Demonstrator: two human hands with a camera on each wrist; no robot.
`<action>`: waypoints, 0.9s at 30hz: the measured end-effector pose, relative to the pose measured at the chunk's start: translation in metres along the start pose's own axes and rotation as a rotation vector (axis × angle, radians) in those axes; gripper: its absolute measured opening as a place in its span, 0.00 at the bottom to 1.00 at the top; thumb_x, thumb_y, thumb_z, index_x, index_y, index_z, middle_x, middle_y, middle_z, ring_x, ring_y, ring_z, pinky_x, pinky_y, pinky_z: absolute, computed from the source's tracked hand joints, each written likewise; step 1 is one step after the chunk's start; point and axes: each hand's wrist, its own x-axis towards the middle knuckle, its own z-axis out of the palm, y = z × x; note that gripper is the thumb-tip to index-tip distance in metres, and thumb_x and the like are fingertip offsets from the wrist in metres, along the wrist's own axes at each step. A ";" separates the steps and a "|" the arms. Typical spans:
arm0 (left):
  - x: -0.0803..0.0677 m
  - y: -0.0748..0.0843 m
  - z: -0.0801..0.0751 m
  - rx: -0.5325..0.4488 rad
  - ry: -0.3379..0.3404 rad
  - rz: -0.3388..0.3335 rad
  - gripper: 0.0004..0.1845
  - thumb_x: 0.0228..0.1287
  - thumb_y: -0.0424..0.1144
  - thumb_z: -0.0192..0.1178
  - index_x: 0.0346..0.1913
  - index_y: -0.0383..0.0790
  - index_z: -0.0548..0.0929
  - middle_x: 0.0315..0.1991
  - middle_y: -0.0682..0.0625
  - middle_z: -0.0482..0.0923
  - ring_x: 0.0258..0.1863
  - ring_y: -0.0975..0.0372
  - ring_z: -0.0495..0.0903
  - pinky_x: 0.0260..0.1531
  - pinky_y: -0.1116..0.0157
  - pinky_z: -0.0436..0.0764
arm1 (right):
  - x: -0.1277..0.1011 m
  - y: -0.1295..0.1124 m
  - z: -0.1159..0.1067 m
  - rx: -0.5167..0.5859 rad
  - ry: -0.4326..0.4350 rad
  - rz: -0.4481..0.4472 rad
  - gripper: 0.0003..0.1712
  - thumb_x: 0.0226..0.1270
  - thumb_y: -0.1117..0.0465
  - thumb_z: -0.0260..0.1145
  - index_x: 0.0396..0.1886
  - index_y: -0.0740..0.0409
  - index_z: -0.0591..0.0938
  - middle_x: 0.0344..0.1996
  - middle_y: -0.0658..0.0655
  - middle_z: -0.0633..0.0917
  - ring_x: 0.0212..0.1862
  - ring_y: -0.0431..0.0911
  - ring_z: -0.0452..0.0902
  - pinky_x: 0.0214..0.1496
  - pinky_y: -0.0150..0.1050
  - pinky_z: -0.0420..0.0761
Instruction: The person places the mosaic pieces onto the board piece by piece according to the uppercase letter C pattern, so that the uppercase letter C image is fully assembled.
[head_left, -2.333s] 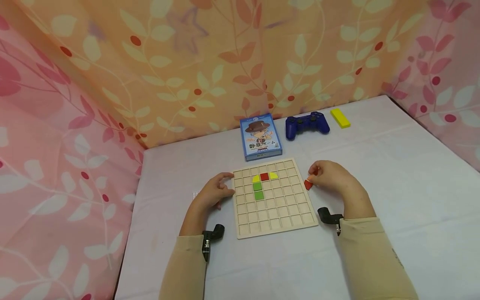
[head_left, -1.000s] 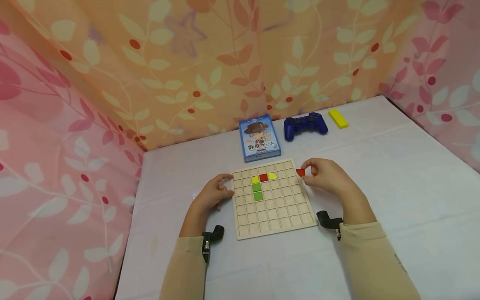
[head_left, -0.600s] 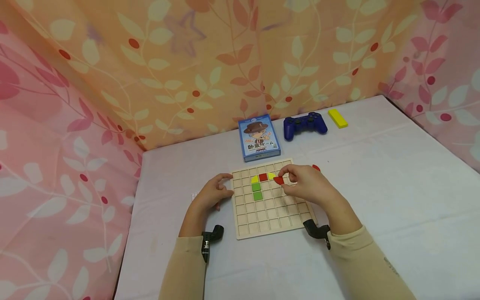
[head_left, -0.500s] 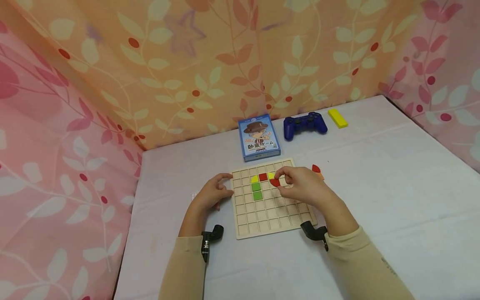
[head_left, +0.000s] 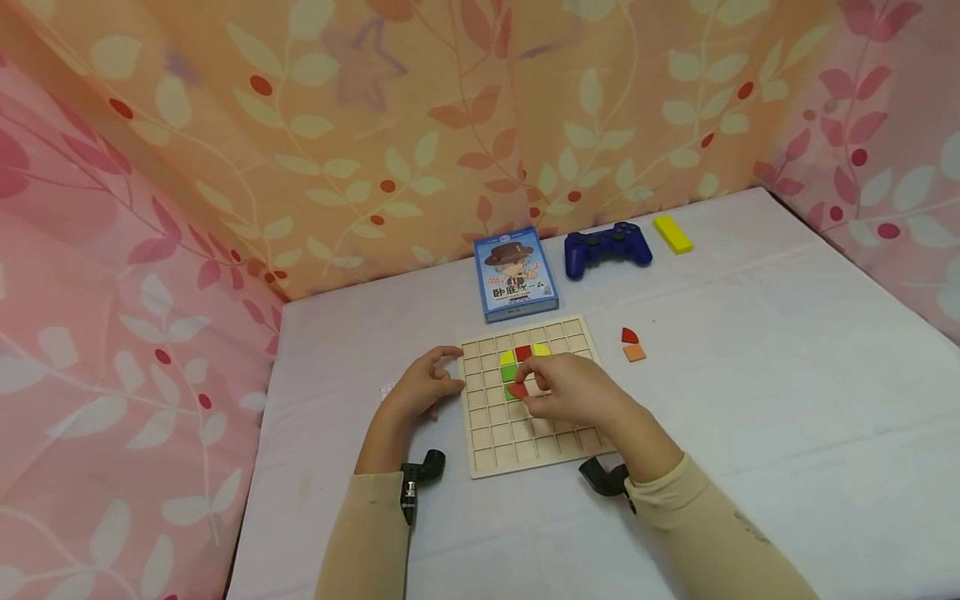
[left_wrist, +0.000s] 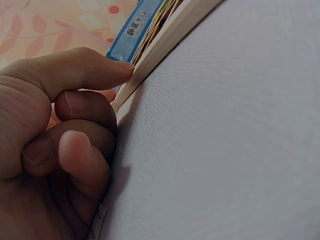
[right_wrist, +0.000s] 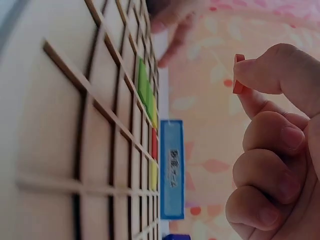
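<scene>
A wooden grid board (head_left: 555,444) lies on the table before me. In its upper cells sit a red square (head_left: 522,352) between two yellow quarter pieces (head_left: 507,358), with green squares (head_left: 507,372) below. My right hand (head_left: 566,392) hovers over the board's middle and pinches a small red piece (head_left: 517,390) (right_wrist: 238,74) between thumb and forefinger, above the lower green square. My left hand (head_left: 422,387) rests at the board's left edge (left_wrist: 150,56), fingers curled, thumb (left_wrist: 75,75) pressed to the wooden rim.
To the right of the board lie a red quarter piece (head_left: 629,335) and an orange square (head_left: 634,352). Behind it stand a blue card box (head_left: 514,272), a blue game controller (head_left: 607,246) and a yellow block (head_left: 672,234). Floral cloth walls surround the table.
My right hand carried the red piece from the board's right side leftward over the cells to the green squares. The red quarter and orange square came into sight. The left hand stayed put.
</scene>
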 end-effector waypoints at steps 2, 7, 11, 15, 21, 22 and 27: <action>0.000 0.000 0.000 0.000 -0.001 -0.001 0.33 0.62 0.33 0.70 0.70 0.49 0.72 0.18 0.53 0.69 0.07 0.63 0.62 0.09 0.66 0.70 | 0.002 -0.001 0.006 -0.004 -0.010 -0.008 0.07 0.64 0.55 0.74 0.40 0.45 0.85 0.18 0.45 0.73 0.24 0.42 0.69 0.26 0.37 0.64; 0.000 0.001 0.000 0.000 0.000 0.003 0.33 0.62 0.33 0.70 0.70 0.49 0.72 0.18 0.53 0.69 0.07 0.63 0.62 0.08 0.65 0.70 | 0.006 -0.002 0.016 -0.038 -0.032 -0.015 0.05 0.69 0.50 0.71 0.36 0.44 0.85 0.15 0.40 0.75 0.24 0.40 0.71 0.26 0.38 0.69; -0.001 0.001 0.000 -0.001 -0.004 0.014 0.34 0.62 0.33 0.70 0.70 0.48 0.72 0.17 0.52 0.69 0.07 0.63 0.62 0.08 0.65 0.70 | 0.008 0.001 0.022 -0.082 -0.040 -0.014 0.06 0.69 0.50 0.71 0.35 0.44 0.85 0.15 0.40 0.76 0.26 0.40 0.73 0.27 0.38 0.72; -0.002 0.002 0.000 -0.002 -0.006 0.015 0.33 0.62 0.33 0.70 0.70 0.48 0.72 0.17 0.53 0.69 0.07 0.63 0.61 0.09 0.65 0.70 | 0.010 0.004 0.028 -0.125 -0.061 0.022 0.04 0.66 0.52 0.72 0.36 0.44 0.86 0.15 0.41 0.75 0.25 0.41 0.72 0.26 0.38 0.70; -0.001 0.002 0.000 -0.002 -0.006 0.000 0.33 0.63 0.34 0.70 0.70 0.49 0.72 0.18 0.53 0.69 0.07 0.63 0.62 0.09 0.66 0.70 | 0.011 0.007 0.030 -0.157 -0.094 0.082 0.09 0.59 0.59 0.72 0.40 0.45 0.88 0.19 0.43 0.77 0.28 0.43 0.72 0.29 0.40 0.70; -0.001 0.002 0.000 -0.001 -0.006 0.000 0.33 0.63 0.34 0.70 0.70 0.49 0.72 0.18 0.53 0.69 0.07 0.63 0.62 0.09 0.66 0.70 | 0.011 0.008 0.030 -0.158 -0.094 0.085 0.09 0.59 0.59 0.73 0.40 0.45 0.88 0.20 0.43 0.78 0.29 0.44 0.73 0.30 0.40 0.71; -0.001 0.002 0.000 -0.003 -0.004 0.004 0.33 0.62 0.33 0.70 0.70 0.49 0.72 0.18 0.52 0.69 0.07 0.63 0.62 0.09 0.66 0.70 | 0.013 0.009 0.030 -0.188 -0.081 0.079 0.09 0.61 0.57 0.74 0.41 0.45 0.89 0.31 0.43 0.85 0.34 0.43 0.76 0.35 0.41 0.76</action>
